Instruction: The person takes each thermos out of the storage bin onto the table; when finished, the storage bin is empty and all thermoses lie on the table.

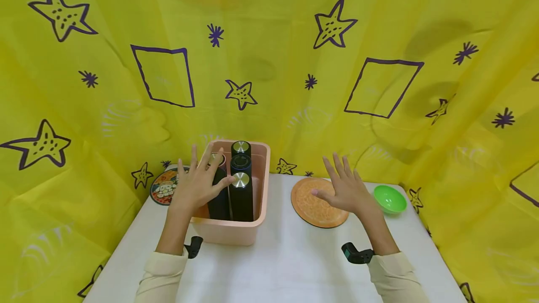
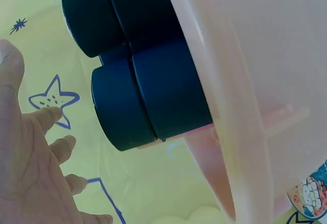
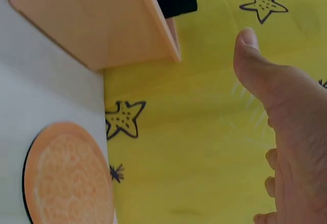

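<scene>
My left hand (image 1: 198, 186) hovers over the left side of a pink plastic bin (image 1: 264, 195), fingers spread and holding nothing. Inside the bin stand several dark cylindrical flasks (image 1: 242, 202), some with silver-topped lids; the hand hides part of the left ones. In the left wrist view, the flasks (image 2: 168, 88) poke above the bin rim, apart from the fingers. My right hand (image 1: 347, 193) is raised above the right edge of an orange round mat (image 1: 311, 205), its fingers straight and nothing in it. The right wrist view shows that mat (image 3: 69, 178) lying flat.
A bright green bowl (image 1: 389, 199) sits at the far right of the white table (image 1: 269, 275). Left of the bin, a round cartoon-printed mat (image 1: 161, 188) lies partly hidden. A yellow curtain (image 1: 273, 125) with starfish drawings hangs behind and along both sides.
</scene>
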{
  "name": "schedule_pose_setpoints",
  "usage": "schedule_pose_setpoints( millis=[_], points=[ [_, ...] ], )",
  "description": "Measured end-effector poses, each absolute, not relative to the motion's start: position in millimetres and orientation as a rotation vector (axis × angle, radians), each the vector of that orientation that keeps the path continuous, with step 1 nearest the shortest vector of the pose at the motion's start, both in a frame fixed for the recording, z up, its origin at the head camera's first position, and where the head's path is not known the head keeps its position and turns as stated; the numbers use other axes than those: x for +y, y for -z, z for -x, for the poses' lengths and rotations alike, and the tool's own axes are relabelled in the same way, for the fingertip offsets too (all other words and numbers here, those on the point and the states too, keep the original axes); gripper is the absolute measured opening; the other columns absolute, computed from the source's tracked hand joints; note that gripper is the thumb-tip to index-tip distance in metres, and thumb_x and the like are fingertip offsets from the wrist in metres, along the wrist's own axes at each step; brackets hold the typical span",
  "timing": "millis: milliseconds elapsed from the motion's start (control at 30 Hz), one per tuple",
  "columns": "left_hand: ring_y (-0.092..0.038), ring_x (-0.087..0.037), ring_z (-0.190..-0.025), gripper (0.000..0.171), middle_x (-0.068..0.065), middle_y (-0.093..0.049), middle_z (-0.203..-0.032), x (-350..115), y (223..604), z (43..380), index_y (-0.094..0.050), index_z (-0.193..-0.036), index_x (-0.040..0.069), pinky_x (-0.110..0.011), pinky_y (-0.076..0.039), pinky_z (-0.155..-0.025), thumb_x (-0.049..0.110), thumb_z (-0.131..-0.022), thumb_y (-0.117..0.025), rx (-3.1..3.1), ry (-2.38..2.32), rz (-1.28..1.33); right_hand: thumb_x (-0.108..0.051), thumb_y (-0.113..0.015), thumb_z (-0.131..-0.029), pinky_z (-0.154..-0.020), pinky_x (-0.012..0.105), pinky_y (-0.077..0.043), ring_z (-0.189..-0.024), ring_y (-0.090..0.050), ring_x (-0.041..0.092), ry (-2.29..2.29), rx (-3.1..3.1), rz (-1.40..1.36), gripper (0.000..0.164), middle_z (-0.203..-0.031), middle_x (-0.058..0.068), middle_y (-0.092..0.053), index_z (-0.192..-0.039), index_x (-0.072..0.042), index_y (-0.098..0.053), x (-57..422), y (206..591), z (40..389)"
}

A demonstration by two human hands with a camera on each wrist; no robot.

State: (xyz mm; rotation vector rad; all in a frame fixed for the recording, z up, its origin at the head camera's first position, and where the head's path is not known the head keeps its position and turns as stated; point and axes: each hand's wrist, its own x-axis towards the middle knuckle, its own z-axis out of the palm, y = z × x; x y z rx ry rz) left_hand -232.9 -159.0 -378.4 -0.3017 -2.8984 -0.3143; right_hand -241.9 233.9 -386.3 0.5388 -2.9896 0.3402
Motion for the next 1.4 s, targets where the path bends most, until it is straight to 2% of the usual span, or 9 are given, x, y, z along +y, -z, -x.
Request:
schedule_pose_setpoints(
  millis=[233,433,567,700,833,1000,1067,1233,1400],
  points=[
    [0.000,-0.045,-0.150,0.077,-0.008,-0.004,-0.166,-160.1,389.0,226.3,0.003,-0.158,0.027,-0.078,-0.007,-0.111,0.057,-0.099,-0.038,-2.811,0.544,0.238,-0.063,-0.061,-0.085,-0.107,0.073,-0.030,-0.148,-0.018,0.045,-0.600,-2.955,-0.655,0.102,-0.164,0.018,-0.011,-0.158,-0.013,-0.011,199.9,390.4,243.5],
    [-0.030,-0.044,-0.142,0.060,-0.022,-0.031,-0.155,-168.0,412.1,223.0,-0.026,-0.154,0.008,-0.070,-0.025,-0.112,0.041,-0.105,-0.034,-2.576,0.910,0.103,-0.046,-0.069,-0.088,-0.108,0.061,-0.041,-0.140,-0.038,0.040,-1.046,-2.843,-0.771,0.083,-0.155,0.016,-0.037,-0.152,-0.009,-0.032,165.5,394.5,250.1],
    [-0.035,-0.043,-0.138,0.052,-0.025,-0.036,-0.148,-175.0,427.8,221.6,-0.035,-0.148,0.000,-0.065,-0.030,-0.113,0.031,-0.106,-0.038,-2.470,1.158,-0.012,-0.025,-0.071,-0.090,-0.095,0.055,-0.053,-0.129,-0.050,0.041,-1.331,-2.762,-0.829,0.065,-0.146,0.019,-0.048,-0.145,-0.003,-0.043,142.3,389.4,251.8],
    [-0.038,-0.045,-0.135,0.045,-0.028,-0.043,-0.141,-177.8,437.3,222.2,-0.045,-0.141,-0.003,-0.063,-0.030,-0.114,0.016,-0.101,-0.050,-2.422,1.238,-0.104,-0.011,-0.069,-0.089,-0.093,0.053,-0.055,-0.126,-0.052,0.042,-1.530,-2.709,-0.878,0.058,-0.142,0.021,-0.051,-0.141,-0.001,-0.047,125.8,393.5,258.1],
    [-0.045,-0.047,-0.130,0.039,-0.030,-0.053,-0.134,-179.7,443.1,224.0,-0.058,-0.129,-0.006,-0.061,-0.034,-0.112,0.003,-0.092,-0.062,-2.417,1.187,-0.158,-0.015,-0.070,-0.089,-0.090,0.046,-0.057,-0.124,-0.054,0.039,-1.620,-2.662,-0.948,0.055,-0.140,0.016,-0.054,-0.140,-0.005,-0.049,115.7,407.8,268.4],
    [-0.060,-0.046,-0.114,0.038,-0.027,-0.062,-0.127,-186.3,448.6,224.7,-0.064,-0.124,-0.002,-0.058,-0.050,-0.097,0.000,-0.087,-0.068,-2.449,1.186,-0.247,-0.021,-0.073,-0.088,-0.088,0.040,-0.058,-0.123,-0.054,0.039,-1.647,-2.653,-0.939,0.057,-0.138,0.015,-0.056,-0.139,-0.006,-0.050,101.0,418.5,270.9],
    [-0.061,-0.045,-0.112,0.038,-0.024,-0.063,-0.127,-189.6,452.2,225.4,-0.065,-0.124,0.000,-0.057,-0.052,-0.095,0.001,-0.087,-0.068,-2.457,1.199,-0.275,-0.023,-0.074,-0.087,-0.089,0.041,-0.058,-0.122,-0.055,0.039,-1.649,-2.655,-0.911,0.060,-0.138,0.016,-0.056,-0.139,-0.006,-0.050,94.8,422.2,270.5],
    [-0.053,-0.038,-0.127,0.035,-0.009,-0.061,-0.135,-197.1,464.7,228.0,-0.068,-0.123,0.003,-0.052,-0.043,-0.108,0.000,-0.088,-0.066,-2.407,1.323,-0.322,-0.024,-0.077,-0.085,-0.093,0.044,-0.057,-0.117,-0.058,0.032,-1.659,-2.655,-0.818,0.061,-0.133,0.014,-0.058,-0.137,-0.008,-0.050,80.6,428.2,268.5],
    [-0.051,-0.034,-0.131,0.032,-0.006,-0.061,-0.136,-200.3,470.6,230.7,-0.069,-0.120,0.003,-0.047,-0.042,-0.112,-0.001,-0.089,-0.064,-2.306,1.437,-0.330,-0.021,-0.078,-0.083,-0.089,0.041,-0.058,-0.112,-0.060,0.027,-1.656,-2.625,-0.790,0.061,-0.128,0.011,-0.060,-0.137,-0.010,-0.051,69.1,430.5,269.1]
  ],
)
